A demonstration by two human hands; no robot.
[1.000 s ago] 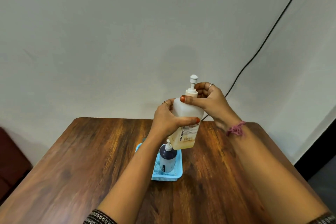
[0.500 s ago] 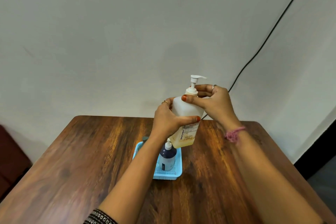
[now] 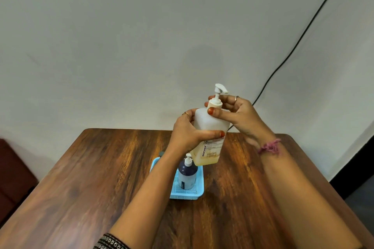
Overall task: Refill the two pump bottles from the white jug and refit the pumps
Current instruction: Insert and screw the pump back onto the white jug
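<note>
Wooden table (image 3: 85, 184): brown, grained, set against a pale wall.
Blue mesh tray (image 3: 199, 188): near table centre, resting flat.
Dark pump bottle (image 3: 187, 176): upright inside tray, white pump fitted, nozzle towards 12 o'clock.
Left hand (image 3: 187, 135): wrapped around body of translucent bottle, thumb across front, ring on one finger.
Translucent pump bottle (image 3: 210, 127): held aloft above tray, at 1 o'clock from dark bottle, tilted slightly, yellowish liquid in lower part, printed label.
White pump (image 3: 218, 92): seated on neck, nozzle pointing to 3 o'clock.
Right hand (image 3: 240, 115): fingers curled round pump collar, thumb on bottle shoulder; pink thread band at wrist.
Black cable (image 3: 303, 34): running diagonally down wall at 2 o'clock.
</note>
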